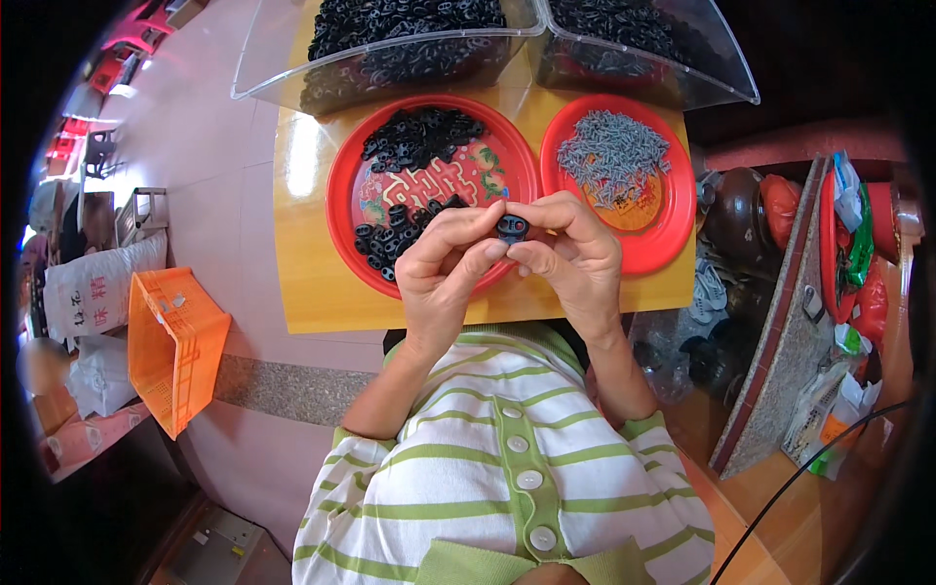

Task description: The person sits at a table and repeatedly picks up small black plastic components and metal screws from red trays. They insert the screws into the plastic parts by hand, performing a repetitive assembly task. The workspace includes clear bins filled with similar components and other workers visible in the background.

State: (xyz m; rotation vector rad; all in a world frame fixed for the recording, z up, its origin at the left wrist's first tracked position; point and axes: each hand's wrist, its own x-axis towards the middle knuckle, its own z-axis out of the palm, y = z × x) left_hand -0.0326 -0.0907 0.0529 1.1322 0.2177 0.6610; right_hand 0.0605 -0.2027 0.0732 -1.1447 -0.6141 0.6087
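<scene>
Between the fingertips of my left hand (448, 255) and my right hand (570, 249) is a small black plastic part (512, 227) with round holes in its face. Both hands pinch it, one from each side, above the near edge of the table. Behind my left hand lies a round red tray (338, 195) with a patterned floor; it bears two heaps of black plastic parts (424, 136). Just beyond my right hand, a smaller red plate (682, 200) carries a pile of grey screws (614, 151).
Two clear plastic bins (409, 49) full of black parts stand along the table's far side. The yellow table (302, 244) ends close to my body. An orange crate (180, 341) is on the floor at left, near a white sack (102, 288). Shelving with bags stands at right.
</scene>
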